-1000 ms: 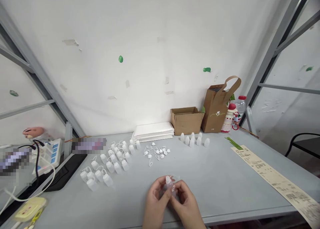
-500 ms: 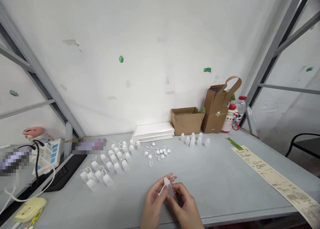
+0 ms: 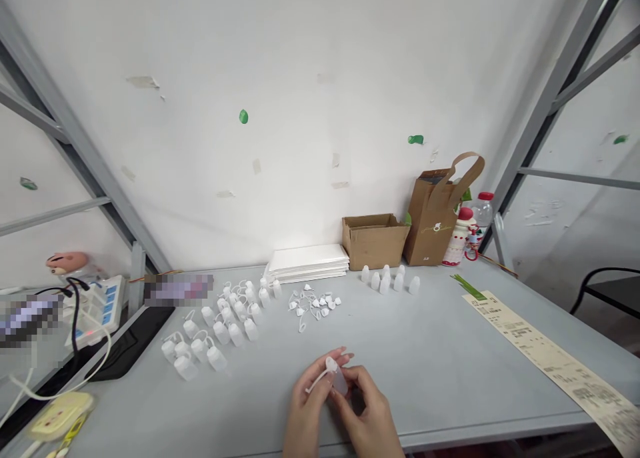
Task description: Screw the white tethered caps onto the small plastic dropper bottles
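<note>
Near the table's front edge, a small translucent plastic bottle [image 3: 340,382] is held between both hands. My left hand [image 3: 309,398] is closed around its left side, with the thumb in front. My right hand [image 3: 369,408] pinches the bottle from the right, low down. A thin white strap [image 3: 317,381] sticks out to the left from the neck. Loose white caps with straps [image 3: 316,303] lie in a pile beyond the hands. To the left stand many capped bottles [image 3: 234,334]; several uncapped bottles [image 3: 385,283] are farther back on the right.
A white stack of flat packs [image 3: 307,261], an open cardboard box [image 3: 376,248] and a brown paper bag [image 3: 431,228] line the wall. A long printed paper strip [image 3: 543,358] runs along the right. A black tablet-like slab [image 3: 131,345], power strip [image 3: 107,309] and cables occupy the left.
The bottle has tilted slightly in the fingers, and its strap now points farther left. Both hands stay in nearly the same place.
</note>
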`<state>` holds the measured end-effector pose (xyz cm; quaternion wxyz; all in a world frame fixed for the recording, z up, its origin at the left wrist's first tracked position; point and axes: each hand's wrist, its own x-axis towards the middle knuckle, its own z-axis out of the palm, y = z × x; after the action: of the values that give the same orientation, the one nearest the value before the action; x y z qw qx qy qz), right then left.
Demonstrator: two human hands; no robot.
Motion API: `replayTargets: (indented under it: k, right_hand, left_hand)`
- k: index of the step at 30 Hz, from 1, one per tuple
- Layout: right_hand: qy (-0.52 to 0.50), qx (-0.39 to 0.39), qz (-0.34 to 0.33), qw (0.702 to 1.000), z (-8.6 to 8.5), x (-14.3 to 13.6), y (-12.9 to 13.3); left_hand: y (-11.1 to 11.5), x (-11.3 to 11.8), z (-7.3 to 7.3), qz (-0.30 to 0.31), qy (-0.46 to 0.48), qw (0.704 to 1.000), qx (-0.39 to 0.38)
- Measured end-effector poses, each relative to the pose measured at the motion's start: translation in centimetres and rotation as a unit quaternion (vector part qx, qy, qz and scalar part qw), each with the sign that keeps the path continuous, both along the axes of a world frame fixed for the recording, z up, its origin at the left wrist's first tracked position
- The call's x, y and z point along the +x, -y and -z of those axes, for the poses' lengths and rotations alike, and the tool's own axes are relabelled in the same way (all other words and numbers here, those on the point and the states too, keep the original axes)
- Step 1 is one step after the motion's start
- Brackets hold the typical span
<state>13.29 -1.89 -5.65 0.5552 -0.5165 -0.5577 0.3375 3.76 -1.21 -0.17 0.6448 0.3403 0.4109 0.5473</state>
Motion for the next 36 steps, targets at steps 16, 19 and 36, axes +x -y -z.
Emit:
replayTargets:
  k: [16, 19, 36]
  right_hand:
    - [0.033, 0.014, -0.002, 0.999, 0.2, 0.0, 0.0]
    - [0.033, 0.005, -0.005, 0.999, 0.1, 0.0, 0.1]
    - [-0.038, -0.059, 0.006, 0.998, -1.0, 0.0, 0.3]
  left_hand:
    - [-0.3, 0.0, -0.1, -0.003, -0.022, 1.000, -0.007]
    - [-0.4, 0.0, 0.3, -0.006, -0.024, 1.000, -0.010]
    - [-0.2, -0.4, -0.2, 0.047, 0.006, 0.999, -0.022]
